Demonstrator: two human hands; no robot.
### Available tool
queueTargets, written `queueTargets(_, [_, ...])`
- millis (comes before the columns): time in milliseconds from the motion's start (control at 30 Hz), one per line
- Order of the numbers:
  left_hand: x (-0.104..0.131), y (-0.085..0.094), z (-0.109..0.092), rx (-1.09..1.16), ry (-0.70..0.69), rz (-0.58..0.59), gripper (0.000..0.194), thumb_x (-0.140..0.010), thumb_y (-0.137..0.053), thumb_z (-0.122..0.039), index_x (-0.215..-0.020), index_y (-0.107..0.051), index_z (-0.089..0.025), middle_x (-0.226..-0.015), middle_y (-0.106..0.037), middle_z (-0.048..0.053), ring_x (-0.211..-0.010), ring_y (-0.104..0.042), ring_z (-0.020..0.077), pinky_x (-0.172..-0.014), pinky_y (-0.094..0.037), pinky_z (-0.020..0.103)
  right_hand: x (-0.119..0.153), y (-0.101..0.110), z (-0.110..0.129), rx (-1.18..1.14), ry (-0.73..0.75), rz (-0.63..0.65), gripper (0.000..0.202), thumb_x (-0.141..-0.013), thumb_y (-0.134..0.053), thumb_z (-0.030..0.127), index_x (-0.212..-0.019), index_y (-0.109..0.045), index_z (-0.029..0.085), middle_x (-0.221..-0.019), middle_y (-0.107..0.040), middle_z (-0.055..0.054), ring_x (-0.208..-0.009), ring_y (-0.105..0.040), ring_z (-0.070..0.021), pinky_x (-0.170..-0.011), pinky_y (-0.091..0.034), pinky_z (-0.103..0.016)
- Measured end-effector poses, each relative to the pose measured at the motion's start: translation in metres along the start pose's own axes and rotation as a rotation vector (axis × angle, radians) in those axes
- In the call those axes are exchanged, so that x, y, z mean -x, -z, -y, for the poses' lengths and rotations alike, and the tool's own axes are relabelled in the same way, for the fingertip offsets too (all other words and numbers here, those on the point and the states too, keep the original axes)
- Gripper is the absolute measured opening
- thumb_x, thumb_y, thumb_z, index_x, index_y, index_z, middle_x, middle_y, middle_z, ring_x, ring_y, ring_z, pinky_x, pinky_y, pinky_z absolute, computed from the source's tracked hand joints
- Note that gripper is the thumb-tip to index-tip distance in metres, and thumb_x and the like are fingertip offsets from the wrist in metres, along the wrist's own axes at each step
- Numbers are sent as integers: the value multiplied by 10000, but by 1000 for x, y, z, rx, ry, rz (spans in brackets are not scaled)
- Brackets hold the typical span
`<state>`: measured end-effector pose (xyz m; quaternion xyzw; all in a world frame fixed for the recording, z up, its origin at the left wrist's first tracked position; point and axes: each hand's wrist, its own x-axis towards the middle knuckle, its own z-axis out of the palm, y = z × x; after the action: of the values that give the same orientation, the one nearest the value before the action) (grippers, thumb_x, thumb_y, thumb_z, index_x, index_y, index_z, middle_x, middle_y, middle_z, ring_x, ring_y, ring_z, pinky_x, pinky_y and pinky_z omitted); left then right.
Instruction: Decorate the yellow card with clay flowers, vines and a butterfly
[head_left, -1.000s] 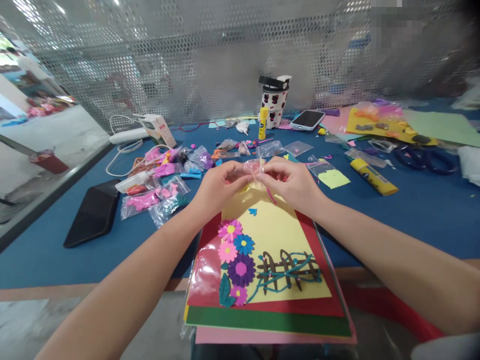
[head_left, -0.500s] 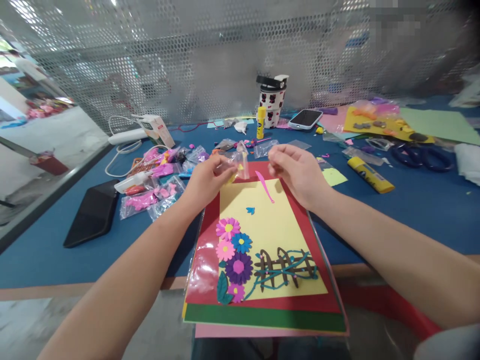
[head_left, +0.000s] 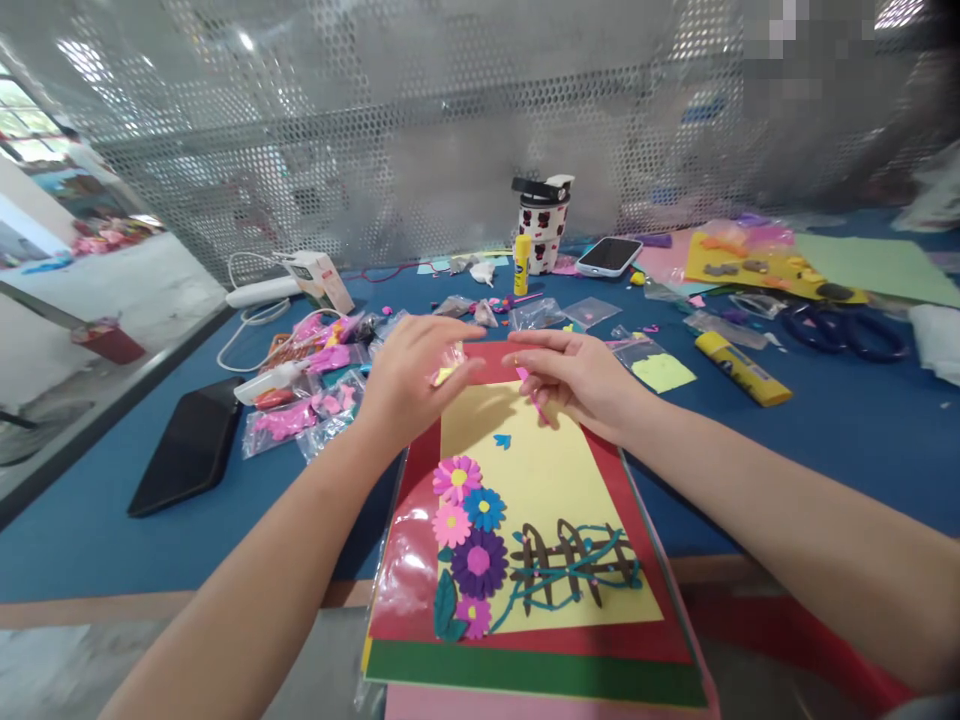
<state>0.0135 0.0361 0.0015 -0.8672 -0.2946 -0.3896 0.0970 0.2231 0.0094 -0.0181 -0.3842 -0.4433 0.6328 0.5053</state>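
Observation:
My left hand [head_left: 412,375] is over the upper left of the artwork, with thumb and forefinger spread. A small clear bag of yellow clay [head_left: 445,374] shows in that gap, seemingly held against the palm. Opposite it, my right hand [head_left: 581,380] has bent fingers. A tiny yellowish speck shows at its fingertips, too small to make out. Partly behind these fingers lies a pink plastic knife [head_left: 523,374]. Below is the pale yellow sheet [head_left: 551,475] on red card, with clay flowers [head_left: 478,563], a brown clay fence [head_left: 574,565] and a blue clay piece [head_left: 502,440].
Bagged clay [head_left: 285,420] and a black tablet-like slab [head_left: 187,440] lie at left. Behind stand a glue stick [head_left: 522,266] and a patterned cup [head_left: 541,230], beside a phone [head_left: 609,257]. A yellow tube [head_left: 742,368] and scissors [head_left: 844,330] lie at right.
My left hand has moved left with the bag, and its thumb and forefinger have spread. My right hand has come lower and left, and now partly covers the pink knife.

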Motion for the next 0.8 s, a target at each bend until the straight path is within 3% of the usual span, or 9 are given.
queueTargets(133, [3,-10,-11,116,-116,34,186,-897,-612,-336,-1022,-665,-209,-971,-739,28,-906,-643,156,-831,-487,291,2,-5,-2,95,11,-1,359,-731,-755,227,-1079,-698,162,-714,-736,-45,-462,-635,-95,-340,-465,-143])
queueTargets(333, [4,-7,-15,92,-32,73,152,-904,-592,-349,-903,-695,-237,-899,-749,11,-835,-621,162,-796,-475,302,5,-8,-5,228,37,37,417,-782,-731,302,-1178,-668,187,-866,-754,-77,-581,-713,-156,-334,-489,-162])
queueTargets(433, [3,-6,-18,161,86,67,153,-891,-607,-348,-857,-698,-229,-884,-742,15,-840,-625,160,-808,-475,302,7,-6,-6,288,97,49,427,-812,-698,340,-1207,-647,188,-889,-748,-84,-600,-716,-173,-367,-519,-204])
queueTargets(633, [0,-10,-28,452,459,131,178,-865,-606,-348,-846,-729,-220,-836,-736,8,-679,-610,124,-584,-453,229,10,-5,-9,612,581,-21,151,-835,-673,294,-941,-738,207,-879,-711,-32,-557,-593,-78,-474,-479,-216])
queueTargets(800, [1,-14,-24,627,538,215,219,-873,-579,-360,-842,-747,-222,-828,-749,1,-730,-646,130,-645,-485,226,11,-2,-5,818,828,-89,104,-849,-653,271,-852,-743,220,-808,-690,-21,-653,-586,-105,-571,-461,-242])
